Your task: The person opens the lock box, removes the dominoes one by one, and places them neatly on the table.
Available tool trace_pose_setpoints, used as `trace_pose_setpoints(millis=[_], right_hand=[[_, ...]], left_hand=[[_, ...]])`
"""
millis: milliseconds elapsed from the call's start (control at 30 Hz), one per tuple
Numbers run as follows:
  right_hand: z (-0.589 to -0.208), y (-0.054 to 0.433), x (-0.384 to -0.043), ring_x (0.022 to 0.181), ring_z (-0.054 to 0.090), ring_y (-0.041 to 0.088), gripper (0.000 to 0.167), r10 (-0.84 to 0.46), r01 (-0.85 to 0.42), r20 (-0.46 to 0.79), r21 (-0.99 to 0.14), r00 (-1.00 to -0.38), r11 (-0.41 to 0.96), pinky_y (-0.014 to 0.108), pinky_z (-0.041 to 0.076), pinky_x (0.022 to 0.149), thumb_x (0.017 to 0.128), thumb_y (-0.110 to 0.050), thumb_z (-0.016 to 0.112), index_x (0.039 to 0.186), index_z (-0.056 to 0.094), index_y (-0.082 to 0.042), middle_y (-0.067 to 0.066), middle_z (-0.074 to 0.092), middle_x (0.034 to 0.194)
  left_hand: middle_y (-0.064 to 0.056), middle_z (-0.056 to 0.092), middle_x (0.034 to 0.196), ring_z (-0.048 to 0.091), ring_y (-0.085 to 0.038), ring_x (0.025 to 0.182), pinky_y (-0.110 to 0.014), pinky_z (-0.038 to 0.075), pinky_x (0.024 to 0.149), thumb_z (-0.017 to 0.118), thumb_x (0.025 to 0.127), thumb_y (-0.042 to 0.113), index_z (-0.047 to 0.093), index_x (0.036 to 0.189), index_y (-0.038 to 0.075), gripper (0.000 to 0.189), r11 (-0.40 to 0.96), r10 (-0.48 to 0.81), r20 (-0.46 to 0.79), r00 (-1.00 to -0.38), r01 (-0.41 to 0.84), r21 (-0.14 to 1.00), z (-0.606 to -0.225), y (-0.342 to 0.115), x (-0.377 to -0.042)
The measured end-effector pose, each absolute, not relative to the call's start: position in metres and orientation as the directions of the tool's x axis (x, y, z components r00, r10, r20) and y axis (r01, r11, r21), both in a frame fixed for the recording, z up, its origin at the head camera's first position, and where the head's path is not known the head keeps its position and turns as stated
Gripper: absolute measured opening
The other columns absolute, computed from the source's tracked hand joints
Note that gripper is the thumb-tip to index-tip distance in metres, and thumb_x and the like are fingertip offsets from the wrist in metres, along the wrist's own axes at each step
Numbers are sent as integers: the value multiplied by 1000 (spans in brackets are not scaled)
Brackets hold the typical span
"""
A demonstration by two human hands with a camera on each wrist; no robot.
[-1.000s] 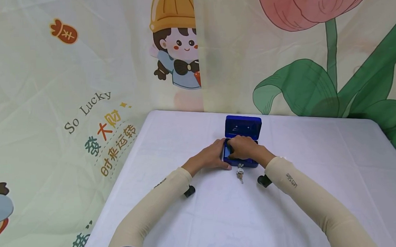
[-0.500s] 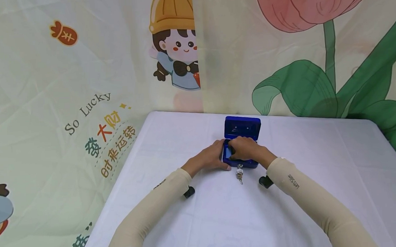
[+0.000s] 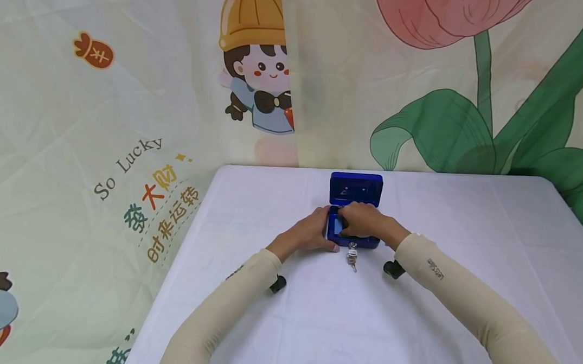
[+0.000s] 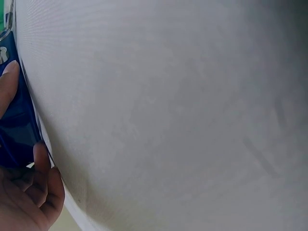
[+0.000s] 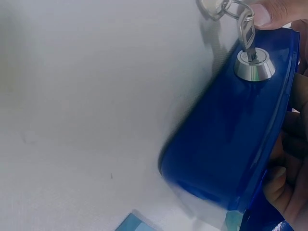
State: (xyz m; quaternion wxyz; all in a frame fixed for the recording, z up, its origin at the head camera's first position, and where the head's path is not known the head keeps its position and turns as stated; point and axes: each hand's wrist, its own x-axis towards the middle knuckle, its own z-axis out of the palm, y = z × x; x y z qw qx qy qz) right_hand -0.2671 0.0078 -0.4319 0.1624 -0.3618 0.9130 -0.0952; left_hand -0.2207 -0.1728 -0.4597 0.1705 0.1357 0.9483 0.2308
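Observation:
A blue metal cash box (image 3: 354, 243) stands on the table with its lid (image 3: 356, 187) raised at the back. A key (image 5: 247, 33) sits in the round silver lock (image 5: 255, 65) on its front, and a key ring (image 3: 352, 258) hangs from it. My left hand (image 3: 310, 231) grips the box's left side, thumb (image 4: 7, 86) at the front wall by the lock. The right hand (image 3: 363, 219) reaches over the front wall into the box, its fingers (image 5: 276, 185) curled. A pale blue patch (image 3: 339, 226) shows inside beside them; I cannot tell whether those fingers hold anything.
The white-covered table (image 3: 322, 322) stretches around the box on all sides. Behind it hangs a printed cloth backdrop (image 3: 336, 93), close to the table's back edge. Black wrist cameras (image 3: 278, 283) sit under both forearms.
My right hand has shifted slightly to the right inside the box, so more of the pale blue patch shows. The left hand keeps its hold on the box's side.

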Motion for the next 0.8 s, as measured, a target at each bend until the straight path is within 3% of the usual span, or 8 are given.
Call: trace_pose_setpoints(millis=[600, 800], right_hand=[[-430, 18, -267, 78, 65, 17, 41, -705, -642, -192, -303, -683, 705, 38, 59, 79, 86, -32, 81, 115, 72, -5, 6, 75, 96], [-429, 23, -269, 78, 64, 17, 44, -706, -649, -190, -289, -682, 704, 38, 59, 80, 86, -34, 81, 118, 71, -5, 8, 75, 99]], left_hand=[[-14, 42, 151, 49, -26, 133, -44, 40, 115, 85, 76, 49, 17, 160, 9, 115, 851, 343, -235, -910, 194, 489, -462, -174, -221], [-13, 43, 150, 49, -26, 133, -44, 40, 115, 86, 76, 48, 17, 159, 11, 114, 847, 341, -236, -910, 188, 497, -461, -174, -220]])
